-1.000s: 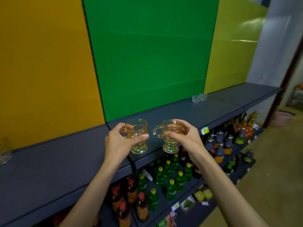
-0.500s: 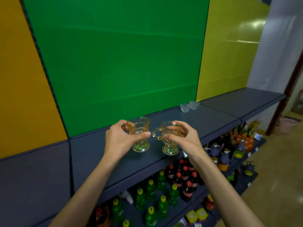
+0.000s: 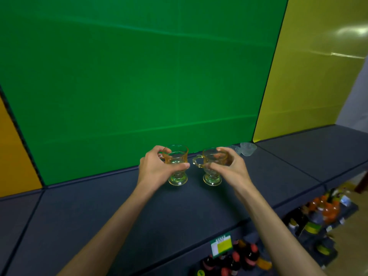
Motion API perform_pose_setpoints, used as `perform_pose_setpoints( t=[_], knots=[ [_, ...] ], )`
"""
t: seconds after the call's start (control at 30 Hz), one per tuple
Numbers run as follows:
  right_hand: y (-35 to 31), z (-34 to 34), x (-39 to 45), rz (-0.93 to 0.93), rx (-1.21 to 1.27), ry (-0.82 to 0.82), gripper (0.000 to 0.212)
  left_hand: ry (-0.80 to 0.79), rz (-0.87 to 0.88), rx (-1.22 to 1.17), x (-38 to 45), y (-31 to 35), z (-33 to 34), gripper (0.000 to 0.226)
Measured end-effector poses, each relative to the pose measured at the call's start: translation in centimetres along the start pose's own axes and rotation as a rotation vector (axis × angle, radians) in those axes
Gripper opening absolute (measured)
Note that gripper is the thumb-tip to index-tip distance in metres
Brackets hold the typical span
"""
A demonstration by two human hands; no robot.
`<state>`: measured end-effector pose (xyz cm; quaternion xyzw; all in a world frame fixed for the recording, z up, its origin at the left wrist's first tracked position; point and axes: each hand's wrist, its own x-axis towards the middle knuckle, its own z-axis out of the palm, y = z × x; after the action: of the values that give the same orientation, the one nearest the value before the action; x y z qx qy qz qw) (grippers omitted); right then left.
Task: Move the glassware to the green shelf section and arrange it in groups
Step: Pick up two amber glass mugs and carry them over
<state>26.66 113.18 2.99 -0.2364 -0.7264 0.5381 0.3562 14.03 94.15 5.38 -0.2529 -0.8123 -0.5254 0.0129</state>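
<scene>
Below the front edge of the dark shelf (image 3: pixel 99 226) stand bottles (image 3: pixel 235 259). Over its middle, the left hand (image 3: pixel 157 170) is closed around one amber footed cup (image 3: pixel 177 166), and the right hand (image 3: pixel 231 168) around another cup (image 3: pixel 212 168). If their feet touch the shelf, I cannot tell. Two clear small glasses (image 3: pixel 246 149) stand at the back edge, before the green panel (image 3: pixel 139 76).

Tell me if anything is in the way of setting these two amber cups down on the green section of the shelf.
Nothing visible blocks them. The shelf under the left cup and right cup is bare. The only other glassware, small clear bowls, sits farther right near the yellow panel, apart from both cups.
</scene>
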Motion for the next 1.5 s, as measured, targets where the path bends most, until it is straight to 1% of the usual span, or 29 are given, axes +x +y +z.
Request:
perform_pose_setpoints(
  t=[0.2, 0.37, 0.5, 0.63, 0.8, 1.0, 1.07, 1.17, 1.27, 1.37, 1.43, 1.5],
  knots=[
    [2.4, -0.4, 6.2, 0.003, 0.017, -0.104, 0.058, 0.032, -0.081, 0.074, 3.0, -0.1, 4.7, 0.069],
    [3.9, -0.4, 10.6, -0.008, -0.007, -0.228, 0.058, 0.102, -0.176, 0.076, 4.4, -0.5, 7.4, 0.068],
    [4.9, -0.2, 12.7, -0.008, -0.020, -0.295, 0.061, 0.151, -0.231, 0.119, 5.1, -0.8, 8.8, 0.070],
    [5.9, 0.5, 13.3, 0.011, 0.006, -0.351, 0.062, 0.192, -0.261, 0.139, 5.0, -0.9, 9.4, 0.069],
    [6.5, 0.9, 13.4, 0.022, 0.012, -0.431, 0.064, 0.233, -0.300, 0.109, 4.6, -1.4, 9.8, 0.074],
    [6.9, 0.9, 13.7, 0.027, 0.011, -0.460, 0.067, 0.247, -0.336, 0.097, 4.7, -1.7, 9.8, 0.079],
    [6.7, 0.9, 13.7, 0.031, -0.004, -0.477, 0.070, 0.236, -0.335, 0.108, 4.6, -1.7, 9.8, 0.081],
    [6.4, 0.9, 13.7, 0.031, -0.053, -0.492, 0.082, 0.216, -0.312, 0.192, 4.4, -1.5, 9.6, 0.091],
    [5.5, 0.5, 13.4, -0.056, -0.175, -0.512, 0.091, 0.175, -0.263, 0.316, 3.9, -0.8, 9.1, 0.103],
    [4.5, 0.3, 12.9, -0.277, -0.384, -0.518, 0.085, 0.118, -0.176, 0.496, 3.0, 0.4, 8.0, 0.109],
    [3.6, 0.4, 12.3, -0.444, -0.477, -0.502, 0.076, 0.111, -0.097, 0.636, 2.1, 1.2, 7.2, 0.103],
    [2.6, 0.9, 11.4, -0.604, -0.541, -0.499, 0.068, 0.116, -0.020, 0.769, 1.3, 2.1, 6.4, 0.090]
  ],
)
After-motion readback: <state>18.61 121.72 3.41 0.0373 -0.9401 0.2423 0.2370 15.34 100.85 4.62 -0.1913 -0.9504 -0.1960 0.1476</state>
